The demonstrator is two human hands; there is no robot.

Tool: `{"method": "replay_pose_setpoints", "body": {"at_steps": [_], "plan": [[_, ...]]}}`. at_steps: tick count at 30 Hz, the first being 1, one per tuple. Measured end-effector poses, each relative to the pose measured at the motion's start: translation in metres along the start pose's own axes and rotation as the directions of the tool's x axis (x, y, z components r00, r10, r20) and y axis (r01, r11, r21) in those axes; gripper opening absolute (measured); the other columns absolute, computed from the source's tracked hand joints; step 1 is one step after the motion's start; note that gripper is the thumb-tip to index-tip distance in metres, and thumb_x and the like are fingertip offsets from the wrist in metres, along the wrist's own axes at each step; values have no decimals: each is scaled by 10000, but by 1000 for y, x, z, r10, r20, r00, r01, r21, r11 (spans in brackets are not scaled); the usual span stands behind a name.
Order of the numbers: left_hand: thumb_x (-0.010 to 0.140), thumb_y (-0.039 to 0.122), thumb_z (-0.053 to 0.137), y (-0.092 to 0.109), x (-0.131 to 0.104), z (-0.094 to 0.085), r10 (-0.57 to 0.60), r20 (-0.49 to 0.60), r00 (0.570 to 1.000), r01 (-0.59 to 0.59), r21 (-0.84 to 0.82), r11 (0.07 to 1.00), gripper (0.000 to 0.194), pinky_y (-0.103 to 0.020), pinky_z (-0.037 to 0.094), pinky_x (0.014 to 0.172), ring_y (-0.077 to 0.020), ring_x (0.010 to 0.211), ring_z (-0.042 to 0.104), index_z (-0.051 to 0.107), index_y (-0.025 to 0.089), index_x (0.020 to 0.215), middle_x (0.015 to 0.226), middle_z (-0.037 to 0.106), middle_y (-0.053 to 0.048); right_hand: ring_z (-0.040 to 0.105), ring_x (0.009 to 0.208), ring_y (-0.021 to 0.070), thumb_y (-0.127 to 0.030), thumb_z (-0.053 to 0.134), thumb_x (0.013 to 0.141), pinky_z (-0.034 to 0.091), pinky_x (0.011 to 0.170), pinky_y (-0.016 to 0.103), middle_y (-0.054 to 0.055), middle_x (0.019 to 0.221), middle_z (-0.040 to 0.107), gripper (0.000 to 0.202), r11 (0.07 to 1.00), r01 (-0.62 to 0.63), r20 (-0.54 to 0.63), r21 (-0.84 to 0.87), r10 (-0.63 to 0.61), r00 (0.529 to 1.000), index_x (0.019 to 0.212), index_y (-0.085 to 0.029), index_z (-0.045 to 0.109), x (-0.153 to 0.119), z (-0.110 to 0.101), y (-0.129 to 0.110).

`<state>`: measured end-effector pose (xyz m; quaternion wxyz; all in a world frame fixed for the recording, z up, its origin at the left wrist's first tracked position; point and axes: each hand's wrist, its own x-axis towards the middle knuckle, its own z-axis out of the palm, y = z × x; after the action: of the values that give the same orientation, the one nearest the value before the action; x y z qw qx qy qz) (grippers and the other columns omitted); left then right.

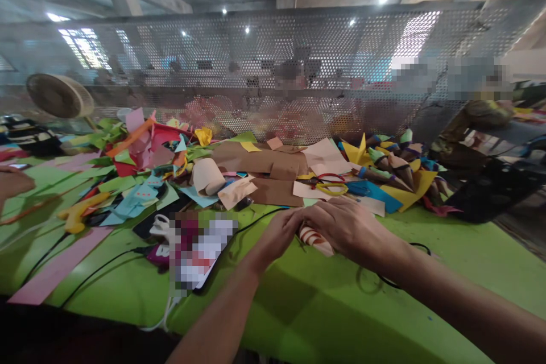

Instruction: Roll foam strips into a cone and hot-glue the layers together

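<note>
Both of my hands meet over the green table at the centre, around a small red-and-white striped piece (315, 238). The fingers of my right hand (343, 226) curl over its top. From the left, my left hand (279, 232) presses against it and touches my right hand; its fingertips are partly hidden. Just beyond my hands lie scissors with red and yellow handles (330, 183) on paper scraps. To the left a phone (209, 256) leans beside a purple power socket (161, 254).
Coloured paper scraps and brown cardboard (277, 190) cover the table (273, 318) further back. A yellow glue gun (83, 213), black cables and a pink strip (60, 267) lie left. Paper cones (396, 168) and a black bag (495, 190) are right. Another person's hand (15, 182) shows far left.
</note>
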<state>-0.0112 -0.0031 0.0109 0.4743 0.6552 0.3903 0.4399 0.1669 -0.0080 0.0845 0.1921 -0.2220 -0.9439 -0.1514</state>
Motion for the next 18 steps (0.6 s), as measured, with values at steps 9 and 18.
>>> {"method": "replay_pose_setpoints", "body": {"at_steps": [9, 18], "plan": [[947, 420, 413, 2, -1, 0, 1, 11, 1000, -1, 25, 1000, 410, -292, 489, 905, -215, 1006, 631, 720, 150, 919, 1062, 733, -52, 564, 701, 180, -183, 474, 1015, 380, 671, 307, 50, 827, 657, 157, 1000, -2, 85, 12, 1, 996, 1028, -143, 626, 1, -3, -1], [929, 425, 404, 8, -1, 1, -20, 11, 1000, 19, 54, 998, 415, -296, 492, 861, -224, 969, 624, 695, 138, 855, 985, 724, -65, 536, 680, 185, -185, 479, 1012, 362, 653, 319, 44, 803, 637, 152, 1000, 8, 70, -4, -8, 998, 1000, -143, 625, 0, 0, 0]]}}
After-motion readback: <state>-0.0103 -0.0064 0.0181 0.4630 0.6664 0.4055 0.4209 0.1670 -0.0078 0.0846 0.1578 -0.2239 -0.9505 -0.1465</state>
